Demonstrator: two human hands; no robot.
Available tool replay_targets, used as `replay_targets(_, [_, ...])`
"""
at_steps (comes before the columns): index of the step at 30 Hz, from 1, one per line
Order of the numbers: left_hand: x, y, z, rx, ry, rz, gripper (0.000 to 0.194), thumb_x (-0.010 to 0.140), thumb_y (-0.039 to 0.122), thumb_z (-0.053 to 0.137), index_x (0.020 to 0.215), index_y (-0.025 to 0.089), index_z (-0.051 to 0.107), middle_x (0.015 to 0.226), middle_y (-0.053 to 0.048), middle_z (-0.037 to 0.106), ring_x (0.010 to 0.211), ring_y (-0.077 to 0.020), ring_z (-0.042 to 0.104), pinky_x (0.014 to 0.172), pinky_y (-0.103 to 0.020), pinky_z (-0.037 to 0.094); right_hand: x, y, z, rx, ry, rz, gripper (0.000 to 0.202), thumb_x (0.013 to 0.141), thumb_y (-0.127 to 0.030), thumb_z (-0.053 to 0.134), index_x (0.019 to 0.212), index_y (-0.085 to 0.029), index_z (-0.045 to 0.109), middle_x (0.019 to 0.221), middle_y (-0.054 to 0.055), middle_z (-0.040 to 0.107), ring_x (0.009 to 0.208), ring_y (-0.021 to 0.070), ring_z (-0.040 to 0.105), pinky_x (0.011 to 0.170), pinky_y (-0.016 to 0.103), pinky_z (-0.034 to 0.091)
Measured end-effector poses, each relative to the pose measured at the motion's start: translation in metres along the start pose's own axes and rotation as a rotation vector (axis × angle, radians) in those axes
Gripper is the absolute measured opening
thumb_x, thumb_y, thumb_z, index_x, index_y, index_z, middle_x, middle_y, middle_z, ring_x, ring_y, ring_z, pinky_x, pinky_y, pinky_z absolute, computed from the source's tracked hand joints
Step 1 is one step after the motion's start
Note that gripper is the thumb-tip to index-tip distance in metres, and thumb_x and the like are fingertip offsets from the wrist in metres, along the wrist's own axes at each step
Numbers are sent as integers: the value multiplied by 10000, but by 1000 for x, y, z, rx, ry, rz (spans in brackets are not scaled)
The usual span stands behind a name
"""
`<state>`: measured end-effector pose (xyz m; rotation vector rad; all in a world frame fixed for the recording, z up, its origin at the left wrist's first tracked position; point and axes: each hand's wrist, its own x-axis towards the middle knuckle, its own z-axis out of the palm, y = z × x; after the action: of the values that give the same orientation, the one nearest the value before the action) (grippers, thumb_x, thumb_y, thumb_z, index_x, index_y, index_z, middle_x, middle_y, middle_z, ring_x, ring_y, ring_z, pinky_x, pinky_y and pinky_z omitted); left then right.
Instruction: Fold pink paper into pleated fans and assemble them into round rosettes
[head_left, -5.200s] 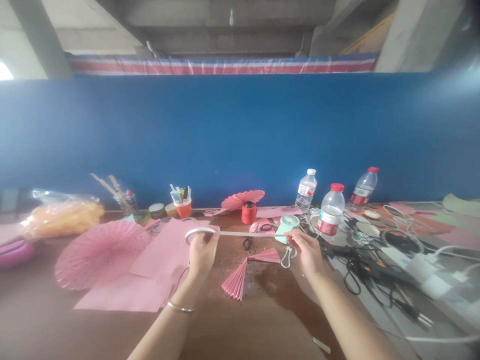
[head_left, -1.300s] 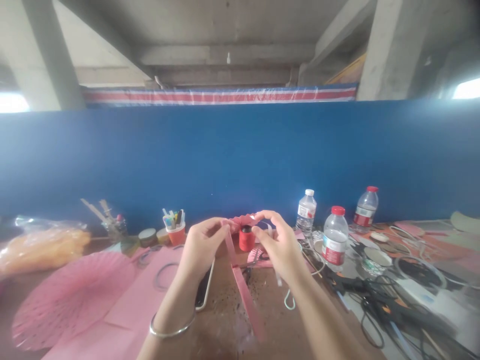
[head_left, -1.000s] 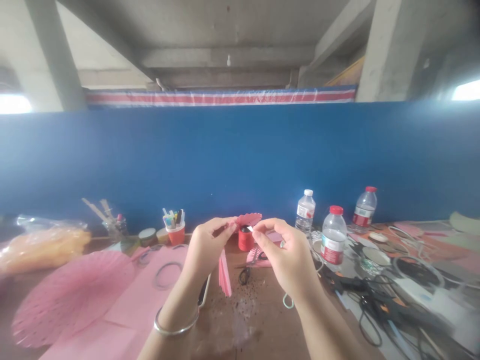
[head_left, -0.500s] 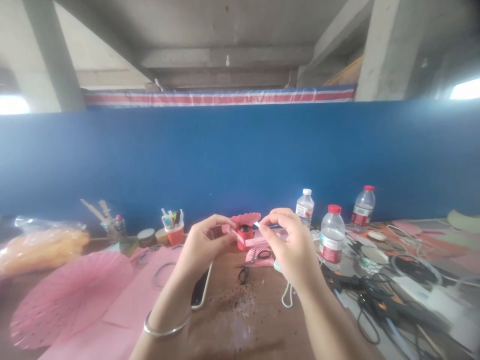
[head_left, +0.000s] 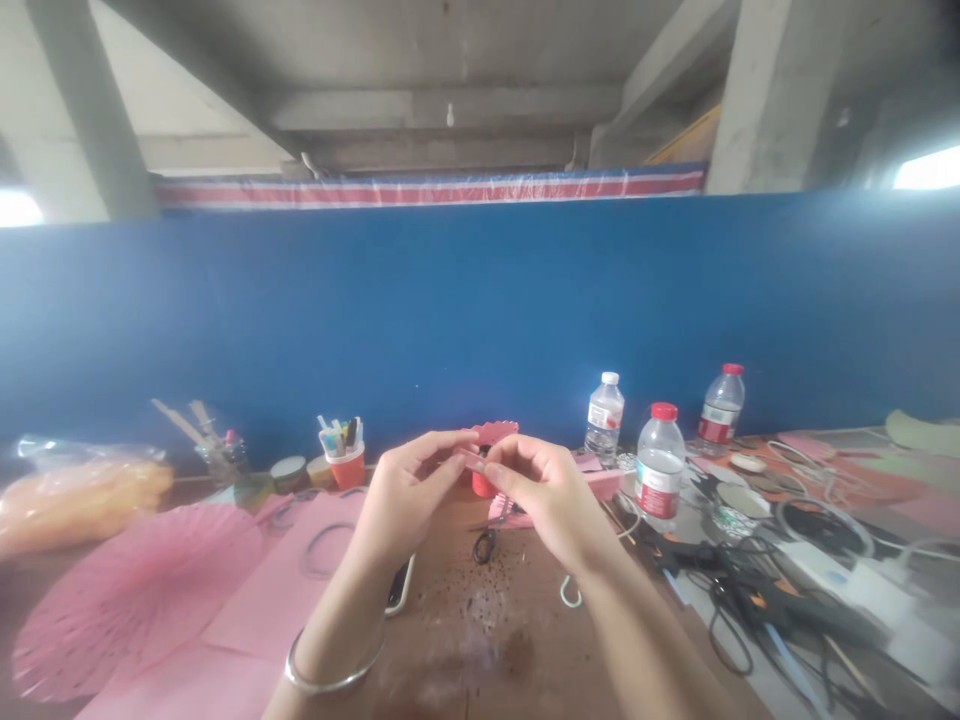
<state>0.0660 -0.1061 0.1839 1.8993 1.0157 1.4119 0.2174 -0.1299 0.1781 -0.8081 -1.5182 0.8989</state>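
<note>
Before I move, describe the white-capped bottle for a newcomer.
Start at the blue wall, then its foot, right of centre. The white-capped bottle stands there, leftmost of three clear ones. Only its cap is white; the middle bottle and the rightmost bottle have red caps.

- Both our forearms reach forward from the lower edge of the view, slanting inward over the bench.
- Our left hand (head_left: 406,492) is raised with its back towards us, thumb and index finger pinched together and pointing right.
- Our right hand (head_left: 553,495) mirrors it, thumb and index finger pinched, pointing left.
- Our fingertips nearly meet at the middle, level with each other; our wrists stay well apart, lower than the fingers.
</note>
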Motion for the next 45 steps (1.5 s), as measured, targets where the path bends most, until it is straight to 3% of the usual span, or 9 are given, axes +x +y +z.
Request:
replay_targets(5, [-1, -2, 6, -62, 71, -33, 174, 746, 270, 589, 871, 174, 664, 847, -45, 696, 783, -170, 640, 753, -296, 506, 0, 3, 1, -39, 10, -99, 112, 818, -297, 534, 765, -202, 559, 654, -10, 552, 597, 122, 488, 571, 276, 388])
replay_targets(7, [-1, -2, 7, -70, 71, -38, 181, 740, 281, 597, 869, 176, 668, 874, -51, 697, 801, -178, 641, 765, -304, 506, 0, 5, 1, -12, -1, -90, 84, 809, -296, 551, 821, -212, 546, 640, -23, 536, 581, 117, 484, 559, 270, 385])
replay_targets(11, [-1, -3, 7, -73, 76, -44, 201, 732, 295, 607, 888, 187, 674, 881, -50, 699, 805, -184, 640, 759, -309, 506, -1, 6, 0, 80, -21, -25, 226, 782, -269, 587, 962, -237, 454, 665, -35, 551, 582, 121, 514, 556, 268, 407])
replay_targets(18, [0, -4, 6, -128, 22, -42, 204, 726, 276, 614, 896, 189, 685, 967, -64, 686, 874, -198, 628, 794, -327, 497, 1, 6, 1, 159, 34, -38, 214, 771, -309, 601, 810, -219, 411, 695, -17, 537, 678, 149, 560, 570, 275, 439])
replay_targets(28, [-1, -2, 5, -107, -16, -27, 184, 736, 274, 621, 904, 236, 687, 978, -22, 682, 892, -172, 611, 814, -292, 473, 1, 5, 2, 183, 39, -39, 183, 776, -279, 599, 833, -220, 436, 756, -5, 585, 687, 138, 579, 643, 289, 448])
replay_targets(37, [-2, 2, 6, -43, -10, -25, 193, 751, 291, 597, 916, 235, 680, 965, -27, 681, 903, -185, 608, 823, -306, 465, 1, 10, 9, 149, 133, -56, 161, 758, -294, 611, 812, -218, 481, 722, -10, 590, 618, 133, 564, 541, 258, 431])
replay_targets(45, [-2, 1, 5, -12, -1, -3, 181, 750, 294, 599, 903, 243, 682, 969, -20, 675, 903, -183, 604, 813, -302, 466, 1, 11, 12, 107, 171, -31, 173, 751, -321, 617, 812, -210, 499, 696, -12, 581, 618, 140, 572, 565, 268, 431])
